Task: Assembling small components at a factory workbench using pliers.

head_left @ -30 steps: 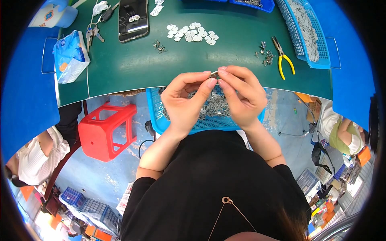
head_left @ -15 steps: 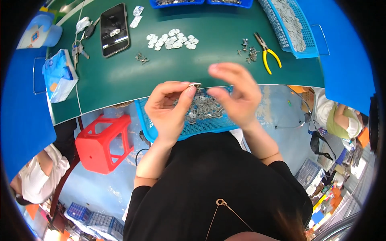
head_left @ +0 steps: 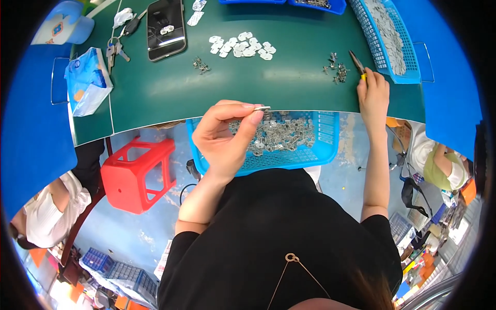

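Note:
Thumb and fingertips of my left hand (head_left: 225, 132) pinch a small, flat metal piece (head_left: 262, 108) just above the table's front edge. At the right, my right hand (head_left: 374, 95) is closed over the yellow handles of the pliers (head_left: 357, 63), which lie on the green table (head_left: 217, 85). Most of the handles are hidden under my fingers; the dark jaws point away from me. Left of the pliers is a small pile of metal fittings (head_left: 339, 73). Below my left hand, a blue basket (head_left: 326, 134) of many similar metal pieces sits at my lap.
White flat pieces (head_left: 243, 46) lie mid-table, with more small fittings (head_left: 200, 65) nearby. A phone (head_left: 165, 31), keys (head_left: 114, 49) and a tissue pack (head_left: 89, 82) are at left. A blue basket (head_left: 408, 51) stands far right. A red stool (head_left: 137, 175) is below left.
My right hand has moved from beside the metal piece out to the right and taken hold of the pliers. My left hand still pinches the piece. The whole view has shifted slightly.

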Motion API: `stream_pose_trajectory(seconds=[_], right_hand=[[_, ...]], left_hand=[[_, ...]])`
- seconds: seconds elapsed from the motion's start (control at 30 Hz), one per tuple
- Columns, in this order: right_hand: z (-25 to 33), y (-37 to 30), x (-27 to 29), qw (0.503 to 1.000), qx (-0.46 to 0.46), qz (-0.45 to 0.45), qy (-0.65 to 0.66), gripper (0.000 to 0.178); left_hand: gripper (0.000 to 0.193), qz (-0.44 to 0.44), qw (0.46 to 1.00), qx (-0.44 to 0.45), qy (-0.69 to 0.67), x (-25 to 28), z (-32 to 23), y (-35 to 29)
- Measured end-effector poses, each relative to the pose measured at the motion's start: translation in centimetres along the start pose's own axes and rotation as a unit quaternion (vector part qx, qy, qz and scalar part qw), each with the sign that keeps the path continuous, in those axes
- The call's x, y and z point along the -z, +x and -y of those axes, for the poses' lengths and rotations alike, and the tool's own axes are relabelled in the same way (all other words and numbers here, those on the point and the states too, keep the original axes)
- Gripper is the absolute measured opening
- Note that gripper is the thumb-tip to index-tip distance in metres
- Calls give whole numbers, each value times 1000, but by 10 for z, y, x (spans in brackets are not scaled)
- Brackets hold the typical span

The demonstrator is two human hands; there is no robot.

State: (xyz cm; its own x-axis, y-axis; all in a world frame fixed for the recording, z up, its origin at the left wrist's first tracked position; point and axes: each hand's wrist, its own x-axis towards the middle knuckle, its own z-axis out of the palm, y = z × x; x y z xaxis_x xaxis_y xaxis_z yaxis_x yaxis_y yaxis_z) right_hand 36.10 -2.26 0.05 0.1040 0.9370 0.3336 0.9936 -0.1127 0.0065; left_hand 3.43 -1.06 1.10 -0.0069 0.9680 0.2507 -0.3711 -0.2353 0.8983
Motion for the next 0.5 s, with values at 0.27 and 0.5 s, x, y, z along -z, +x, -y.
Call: stream_pose_trajectory(seconds=[0.27,0.5], right_hand=[[51,-3,65,964,-12,-47,262,28],[100,19,111,943,276,19,187,49]], left_hand=[[20,6,999,-37,15,2,-5,-1],[20,23,997,-63,43,-1,-5,1]])
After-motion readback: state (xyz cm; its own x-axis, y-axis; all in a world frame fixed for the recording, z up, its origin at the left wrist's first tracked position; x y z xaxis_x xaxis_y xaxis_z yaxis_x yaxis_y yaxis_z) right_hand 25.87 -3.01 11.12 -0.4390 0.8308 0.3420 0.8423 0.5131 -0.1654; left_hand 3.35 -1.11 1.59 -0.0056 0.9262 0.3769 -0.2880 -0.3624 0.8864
